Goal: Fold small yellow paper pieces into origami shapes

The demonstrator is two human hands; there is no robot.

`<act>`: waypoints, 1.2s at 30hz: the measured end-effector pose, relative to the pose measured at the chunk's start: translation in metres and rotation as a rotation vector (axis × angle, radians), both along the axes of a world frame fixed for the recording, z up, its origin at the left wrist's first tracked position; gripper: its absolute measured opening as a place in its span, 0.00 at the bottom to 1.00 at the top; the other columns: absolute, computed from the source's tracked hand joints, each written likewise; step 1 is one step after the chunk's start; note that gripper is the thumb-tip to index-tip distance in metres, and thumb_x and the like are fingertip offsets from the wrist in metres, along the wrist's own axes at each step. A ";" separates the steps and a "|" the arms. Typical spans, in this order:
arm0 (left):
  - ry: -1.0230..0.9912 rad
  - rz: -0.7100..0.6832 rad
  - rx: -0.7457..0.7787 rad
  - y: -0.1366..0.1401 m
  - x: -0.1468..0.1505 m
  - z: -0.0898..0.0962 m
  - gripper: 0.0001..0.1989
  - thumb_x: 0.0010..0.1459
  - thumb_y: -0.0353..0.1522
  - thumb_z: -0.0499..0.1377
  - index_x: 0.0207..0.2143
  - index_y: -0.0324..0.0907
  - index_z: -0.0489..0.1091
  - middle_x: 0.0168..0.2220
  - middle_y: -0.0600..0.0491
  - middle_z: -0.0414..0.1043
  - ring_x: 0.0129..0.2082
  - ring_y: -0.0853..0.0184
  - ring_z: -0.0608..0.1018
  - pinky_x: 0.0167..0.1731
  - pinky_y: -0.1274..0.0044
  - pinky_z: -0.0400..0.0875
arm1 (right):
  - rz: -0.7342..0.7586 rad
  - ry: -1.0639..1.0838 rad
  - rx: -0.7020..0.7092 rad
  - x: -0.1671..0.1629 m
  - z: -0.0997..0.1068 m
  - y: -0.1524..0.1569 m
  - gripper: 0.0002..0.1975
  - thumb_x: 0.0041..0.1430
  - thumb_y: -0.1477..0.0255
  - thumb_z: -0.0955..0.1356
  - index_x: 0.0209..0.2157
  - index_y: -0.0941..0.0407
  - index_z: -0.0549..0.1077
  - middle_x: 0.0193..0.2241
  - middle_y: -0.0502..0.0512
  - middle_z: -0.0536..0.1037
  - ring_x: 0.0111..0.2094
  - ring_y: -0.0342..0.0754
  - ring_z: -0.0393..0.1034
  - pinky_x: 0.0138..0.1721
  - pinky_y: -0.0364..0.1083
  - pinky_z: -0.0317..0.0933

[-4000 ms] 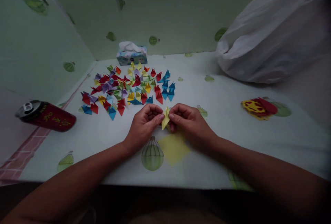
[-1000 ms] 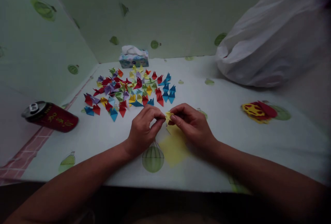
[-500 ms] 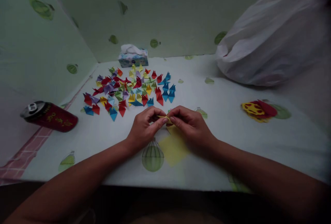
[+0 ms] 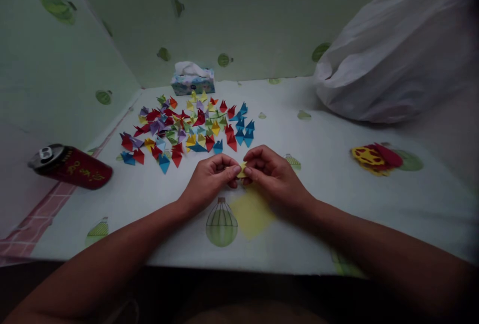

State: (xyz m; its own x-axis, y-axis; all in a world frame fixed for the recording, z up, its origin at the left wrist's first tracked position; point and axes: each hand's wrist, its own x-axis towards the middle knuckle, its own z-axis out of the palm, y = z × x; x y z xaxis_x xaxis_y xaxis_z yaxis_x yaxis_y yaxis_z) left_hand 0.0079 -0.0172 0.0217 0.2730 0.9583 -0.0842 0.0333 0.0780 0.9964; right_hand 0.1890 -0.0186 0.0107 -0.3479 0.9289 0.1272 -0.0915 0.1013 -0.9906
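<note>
Between my two hands is a small piece of folded yellow paper (image 4: 242,170), mostly covered by the fingers. My left hand (image 4: 213,177) pinches its left side with thumb and forefinger. On the other side, my right hand (image 4: 275,177) pinches it in the same way, with the forefinger raised a little above the paper. Below them a flat yellow paper sheet (image 4: 251,216) lies on the table. Just beyond the hands spreads a pile of folded paper cranes (image 4: 179,127) in red, blue, yellow, green and purple.
A red drink can (image 4: 77,167) lies tilted at the left. A tissue box (image 4: 193,81) stands at the back against the wall. On the right are a white plastic bag (image 4: 374,65) and a yellow and red patterned item (image 4: 374,158) on the table (image 4: 157,239).
The folded yellow paper has turned, so a flatter face shows between the thumbs. My right forefinger has lifted slightly. The view has shifted a little.
</note>
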 end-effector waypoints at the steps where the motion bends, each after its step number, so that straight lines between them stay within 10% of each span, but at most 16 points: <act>1: -0.007 0.011 -0.015 0.000 0.000 0.000 0.11 0.55 0.37 0.66 0.32 0.38 0.71 0.23 0.56 0.74 0.23 0.73 0.76 0.28 0.80 0.70 | -0.004 0.011 -0.014 0.000 0.000 0.000 0.07 0.60 0.71 0.68 0.39 0.55 0.66 0.27 0.47 0.73 0.29 0.42 0.72 0.33 0.44 0.67; 16: -0.204 0.068 -0.171 -0.001 0.003 -0.008 0.14 0.50 0.35 0.70 0.29 0.39 0.68 0.25 0.56 0.75 0.26 0.73 0.78 0.31 0.81 0.72 | -0.067 0.070 -0.180 0.001 0.000 0.005 0.09 0.56 0.67 0.72 0.34 0.56 0.70 0.24 0.47 0.75 0.25 0.41 0.70 0.31 0.43 0.64; 36: 0.067 0.044 0.009 -0.009 0.007 -0.002 0.09 0.58 0.36 0.63 0.32 0.38 0.73 0.27 0.55 0.73 0.26 0.73 0.73 0.28 0.81 0.67 | -0.090 -0.166 -0.083 0.002 -0.002 0.002 0.07 0.57 0.68 0.69 0.28 0.56 0.70 0.21 0.48 0.72 0.22 0.42 0.65 0.26 0.43 0.57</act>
State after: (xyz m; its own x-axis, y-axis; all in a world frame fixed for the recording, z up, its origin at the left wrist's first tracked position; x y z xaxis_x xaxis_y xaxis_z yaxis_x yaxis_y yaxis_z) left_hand 0.0150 -0.0263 0.0201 0.2245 0.9701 -0.0923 0.0969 0.0720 0.9927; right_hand 0.1910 -0.0164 0.0090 -0.2729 0.9620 -0.0031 0.0796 0.0194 -0.9966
